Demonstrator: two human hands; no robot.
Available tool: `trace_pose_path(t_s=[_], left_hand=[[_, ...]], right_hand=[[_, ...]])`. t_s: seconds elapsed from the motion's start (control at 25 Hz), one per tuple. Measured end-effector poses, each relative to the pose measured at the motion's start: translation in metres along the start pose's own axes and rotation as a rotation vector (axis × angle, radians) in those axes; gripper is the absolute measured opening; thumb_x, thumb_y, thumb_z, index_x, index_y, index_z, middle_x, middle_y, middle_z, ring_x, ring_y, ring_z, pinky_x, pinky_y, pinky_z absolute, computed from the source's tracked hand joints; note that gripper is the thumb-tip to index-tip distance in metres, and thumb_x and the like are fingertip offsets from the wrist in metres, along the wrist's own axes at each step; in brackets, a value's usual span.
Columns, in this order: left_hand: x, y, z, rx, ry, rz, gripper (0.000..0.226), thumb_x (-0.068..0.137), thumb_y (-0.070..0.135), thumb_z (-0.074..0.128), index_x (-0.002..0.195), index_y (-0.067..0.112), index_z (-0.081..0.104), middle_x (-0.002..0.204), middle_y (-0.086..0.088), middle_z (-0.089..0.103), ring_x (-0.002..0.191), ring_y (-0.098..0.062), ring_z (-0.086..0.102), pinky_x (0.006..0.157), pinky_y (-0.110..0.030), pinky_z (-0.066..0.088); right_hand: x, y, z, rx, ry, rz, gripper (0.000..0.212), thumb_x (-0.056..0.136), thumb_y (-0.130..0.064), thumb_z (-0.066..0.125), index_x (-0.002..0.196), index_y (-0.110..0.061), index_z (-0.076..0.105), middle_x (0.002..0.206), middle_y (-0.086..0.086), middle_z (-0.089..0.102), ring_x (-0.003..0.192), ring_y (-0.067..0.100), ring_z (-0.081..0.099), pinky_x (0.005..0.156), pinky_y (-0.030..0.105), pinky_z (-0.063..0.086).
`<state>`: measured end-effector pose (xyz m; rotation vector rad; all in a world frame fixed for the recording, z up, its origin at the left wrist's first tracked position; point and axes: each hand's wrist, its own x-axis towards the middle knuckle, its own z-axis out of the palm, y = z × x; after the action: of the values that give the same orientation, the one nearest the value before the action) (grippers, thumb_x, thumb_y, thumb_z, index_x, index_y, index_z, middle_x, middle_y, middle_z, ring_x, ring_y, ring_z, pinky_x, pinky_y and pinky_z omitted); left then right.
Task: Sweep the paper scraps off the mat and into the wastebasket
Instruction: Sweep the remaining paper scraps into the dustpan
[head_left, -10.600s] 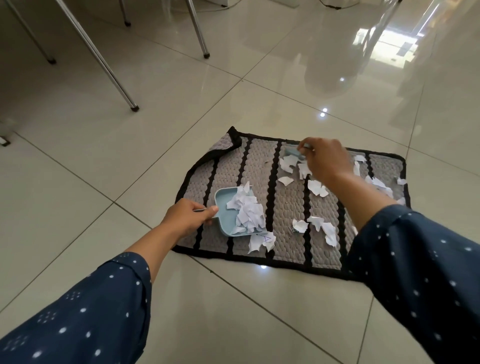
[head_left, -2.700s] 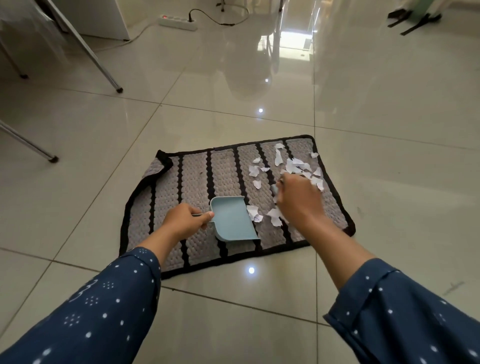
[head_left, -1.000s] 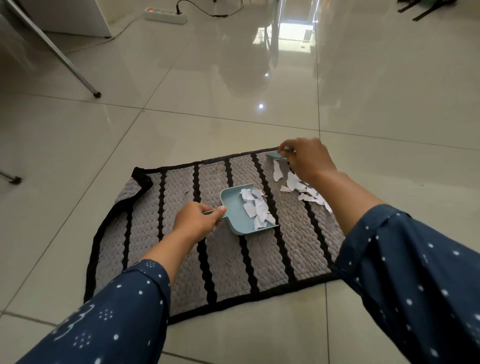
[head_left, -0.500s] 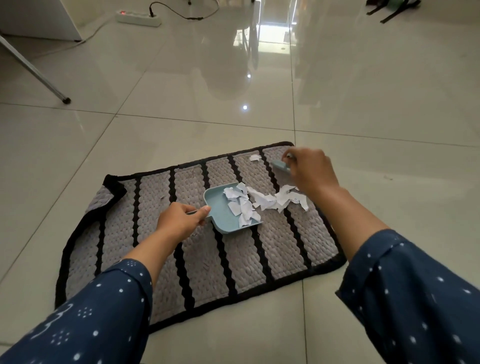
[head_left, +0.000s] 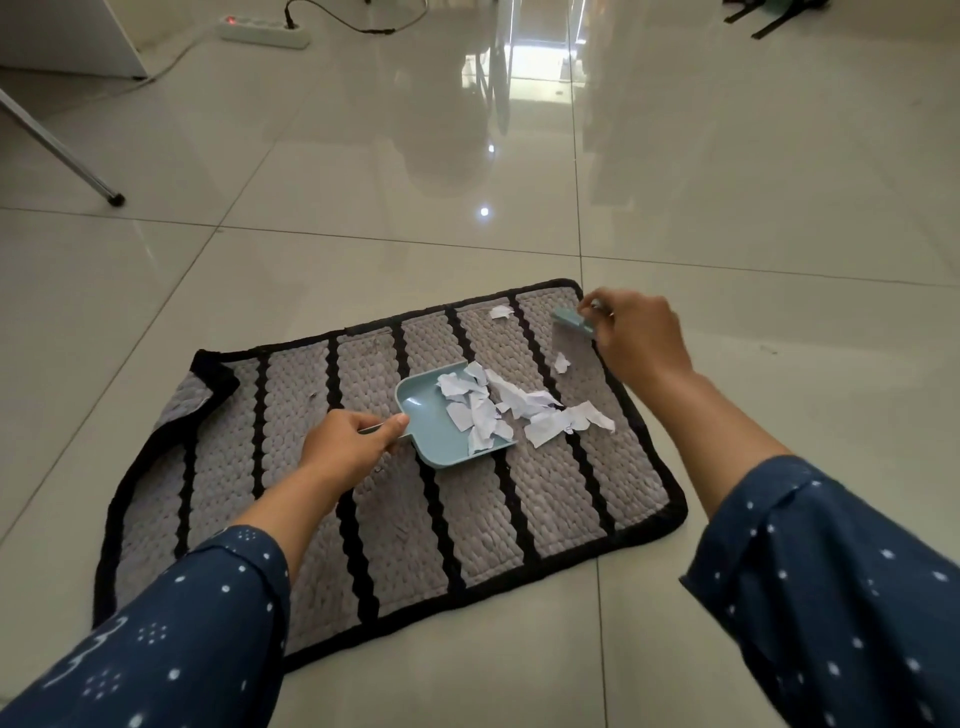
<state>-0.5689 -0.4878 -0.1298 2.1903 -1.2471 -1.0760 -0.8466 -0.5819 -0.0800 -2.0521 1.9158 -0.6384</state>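
A grey mat (head_left: 545, 499) with black stripes lies on the tiled floor. My left hand (head_left: 345, 447) grips the handle of a small light-blue dustpan (head_left: 434, 421) resting on the mat. White paper scraps (head_left: 478, 410) lie in the pan, and more scraps (head_left: 558, 418) are heaped just right of its lip. Two single scraps lie apart, one (head_left: 561, 362) below the brush and one (head_left: 501, 312) near the far edge. My right hand (head_left: 636, 338) holds a small light-blue brush (head_left: 571, 320) at the mat's far right corner. No wastebasket is in view.
A white power strip (head_left: 262, 31) with a cable lies on the floor at the far left. A metal furniture leg (head_left: 62, 156) slants down at the left. Dark straps (head_left: 769, 21) lie at the far right. Glossy tiles surround the mat.
My right hand has lifted the brush back to the mat's far right corner, away from the heap. The dustpan and my left hand have stayed in place with scraps in the pan.
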Motion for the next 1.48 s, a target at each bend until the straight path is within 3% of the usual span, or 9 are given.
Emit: trace_pose_path(t_s=[0.36, 0.56, 0.76, 0.88, 0.96, 1.08, 1.28, 1.4, 1.48], left_hand=[[0.010, -0.004, 0.002, -0.056, -0.021, -0.007, 0.042, 0.088, 0.047, 0.061, 0.072, 0.010, 0.074, 0.053, 0.004, 0.052, 0.056, -0.011, 0.046, 0.070, -0.031, 0.043], [0.013, -0.005, 0.002, -0.023, -0.016, 0.003, 0.042, 0.089, 0.048, 0.061, 0.073, 0.011, 0.075, 0.054, 0.006, 0.054, 0.058, -0.011, 0.049, 0.069, -0.029, 0.044], [0.011, -0.003, 0.001, -0.008, -0.019, 0.007, 0.042, 0.089, 0.047, 0.061, 0.068, 0.013, 0.073, 0.049, 0.005, 0.050, 0.054, -0.011, 0.047, 0.058, -0.026, 0.039], [0.007, 0.001, -0.002, 0.021, -0.035, 0.026, 0.044, 0.088, 0.049, 0.061, 0.068, 0.011, 0.073, 0.051, 0.001, 0.051, 0.056, -0.015, 0.048, 0.060, -0.027, 0.040], [0.005, 0.003, -0.001, 0.041, -0.044, 0.043, 0.045, 0.088, 0.049, 0.061, 0.070, 0.010, 0.074, 0.052, 0.001, 0.051, 0.057, -0.016, 0.049, 0.062, -0.028, 0.041], [-0.001, 0.006, 0.002, 0.050, -0.056, 0.060, 0.042, 0.089, 0.048, 0.061, 0.070, 0.012, 0.074, 0.051, 0.006, 0.049, 0.052, -0.013, 0.046, 0.056, -0.025, 0.037], [-0.006, 0.008, 0.006, 0.088, -0.049, 0.065, 0.042, 0.089, 0.047, 0.061, 0.068, 0.012, 0.073, 0.052, 0.005, 0.053, 0.052, -0.013, 0.048, 0.053, -0.024, 0.036], [-0.007, 0.006, 0.008, 0.092, -0.048, 0.052, 0.044, 0.089, 0.048, 0.061, 0.069, 0.010, 0.073, 0.051, 0.003, 0.054, 0.052, -0.013, 0.049, 0.053, -0.025, 0.036], [-0.006, 0.005, 0.010, 0.080, -0.045, 0.044, 0.044, 0.089, 0.048, 0.061, 0.069, 0.010, 0.073, 0.050, 0.003, 0.052, 0.053, -0.012, 0.049, 0.053, -0.025, 0.036]], right_hand=[[0.017, -0.034, 0.023, 0.069, 0.056, -0.186, 0.019, 0.096, -0.017, 0.057, 0.104, -0.014, 0.074, 0.091, 0.007, 0.073, 0.076, 0.024, 0.065, 0.074, 0.040, 0.055], [0.025, -0.036, 0.033, 0.044, -0.125, -0.221, 0.021, 0.094, -0.013, 0.060, 0.106, -0.016, 0.076, 0.099, 0.009, 0.075, 0.090, 0.027, 0.067, 0.082, 0.035, 0.052], [-0.025, -0.036, 0.015, 0.076, -0.184, -0.289, 0.020, 0.096, -0.013, 0.057, 0.100, -0.017, 0.076, 0.084, -0.001, 0.074, 0.063, 0.009, 0.060, 0.066, 0.027, 0.053], [-0.038, -0.021, -0.005, 0.111, -0.090, -0.163, 0.018, 0.096, -0.014, 0.057, 0.102, -0.015, 0.074, 0.081, -0.003, 0.070, 0.055, 0.001, 0.055, 0.053, 0.012, 0.040], [-0.040, -0.007, -0.009, 0.055, 0.049, -0.052, 0.018, 0.096, -0.018, 0.056, 0.098, -0.015, 0.074, 0.081, 0.002, 0.073, 0.056, 0.012, 0.057, 0.051, 0.019, 0.041], [-0.049, -0.008, 0.005, -0.009, 0.037, -0.054, 0.019, 0.095, -0.022, 0.056, 0.092, -0.014, 0.073, 0.079, 0.007, 0.073, 0.063, 0.021, 0.063, 0.060, 0.032, 0.053], [-0.053, -0.002, -0.010, -0.082, 0.179, 0.142, 0.022, 0.097, -0.018, 0.053, 0.082, -0.009, 0.068, 0.064, 0.001, 0.058, 0.049, 0.009, 0.047, 0.046, 0.017, 0.033], [-0.063, -0.023, 0.007, -0.074, 0.112, 0.068, 0.027, 0.097, -0.018, 0.050, 0.074, -0.010, 0.060, 0.063, 0.002, 0.056, 0.051, 0.018, 0.052, 0.049, 0.026, 0.044], [-0.068, -0.044, 0.021, -0.048, 0.090, 0.012, 0.026, 0.096, -0.019, 0.050, 0.071, -0.014, 0.052, 0.063, 0.000, 0.051, 0.054, 0.020, 0.046, 0.046, 0.022, 0.028]])
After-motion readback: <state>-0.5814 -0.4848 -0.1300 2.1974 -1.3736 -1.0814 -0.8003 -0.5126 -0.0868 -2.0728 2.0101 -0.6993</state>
